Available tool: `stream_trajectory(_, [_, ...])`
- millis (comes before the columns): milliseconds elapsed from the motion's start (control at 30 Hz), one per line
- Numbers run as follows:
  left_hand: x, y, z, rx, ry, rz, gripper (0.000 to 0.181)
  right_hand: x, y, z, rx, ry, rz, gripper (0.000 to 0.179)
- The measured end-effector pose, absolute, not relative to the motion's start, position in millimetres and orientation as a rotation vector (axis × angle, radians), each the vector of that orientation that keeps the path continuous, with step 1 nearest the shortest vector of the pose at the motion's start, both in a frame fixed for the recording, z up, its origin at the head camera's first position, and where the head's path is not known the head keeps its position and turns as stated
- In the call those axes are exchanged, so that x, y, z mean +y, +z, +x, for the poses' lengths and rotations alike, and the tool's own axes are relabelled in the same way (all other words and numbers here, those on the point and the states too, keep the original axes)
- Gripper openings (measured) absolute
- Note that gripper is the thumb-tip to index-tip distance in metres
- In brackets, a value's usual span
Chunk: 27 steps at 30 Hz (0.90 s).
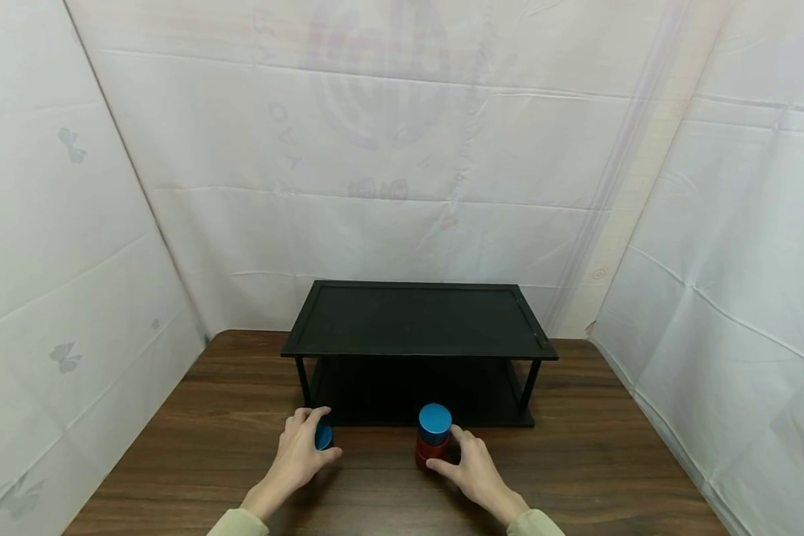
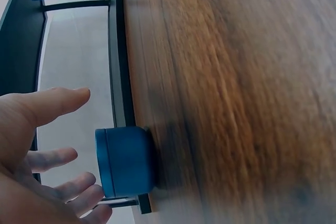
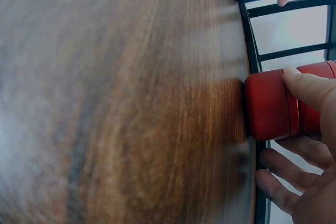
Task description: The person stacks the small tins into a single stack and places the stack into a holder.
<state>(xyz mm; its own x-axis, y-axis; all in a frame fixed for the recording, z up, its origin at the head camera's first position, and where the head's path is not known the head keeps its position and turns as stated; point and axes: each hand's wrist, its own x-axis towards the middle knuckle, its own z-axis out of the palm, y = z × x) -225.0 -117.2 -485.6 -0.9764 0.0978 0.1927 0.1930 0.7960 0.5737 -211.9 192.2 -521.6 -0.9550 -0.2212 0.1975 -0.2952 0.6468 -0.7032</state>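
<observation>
A small blue jar [image 1: 324, 435] [image 2: 128, 161] with a seam near its top stands on the wooden table. My left hand [image 1: 297, 451] [image 2: 16, 140] surrounds it loosely, its thumb and fingers spread; a gap shows between thumb and jar in the left wrist view. To the right rises an upright red stack [image 1: 432, 451] [image 3: 265, 106] of jar-like sections with a blue top [image 1: 435, 420]. My right hand [image 1: 474, 469] [image 3: 320, 187] grips this stack from its right side, thumb against the red wall and fingers around the other side, partly hidden.
Behind both hands stands a black two-level shelf [image 1: 415, 320] with thin posts. Its lower board [image 1: 402, 387] lies close to the jars. The brown wooden table [image 1: 610, 461] stretches to both sides, and white sheets [image 1: 388, 149] enclose the back and sides.
</observation>
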Motion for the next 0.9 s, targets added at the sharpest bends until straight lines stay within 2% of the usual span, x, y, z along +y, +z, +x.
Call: stream_trajectory(900, [-139, -499, -231, -2.912, -0.851, -0.124, 0.077, 192, -522, -213, -2.761, 1.199, 0.445, 0.06])
